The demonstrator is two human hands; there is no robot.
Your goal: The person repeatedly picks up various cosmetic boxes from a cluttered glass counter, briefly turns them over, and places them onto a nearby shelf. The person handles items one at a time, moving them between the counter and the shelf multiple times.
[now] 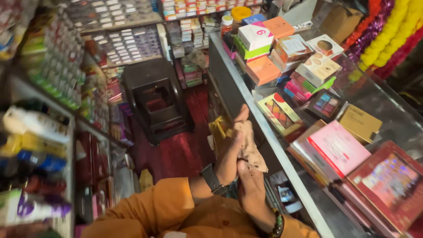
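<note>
Hands press together beside the glass counter [304, 194], left hand [229, 154] with fingers straight and flat, right hand [249, 178] curled beneath, a crumpled beige cloth [252, 145] clasped between them, near stacked cosmetic boxes [282, 48].

shelf bottles [31, 145] at left smear into blur; the red box [387, 185] runs off the right edge; the beige cloth [251, 147] sits partly hidden between pressed hands.

both hands [240, 161] pressed together, left hand [231, 152] over right hand [250, 183]
</note>
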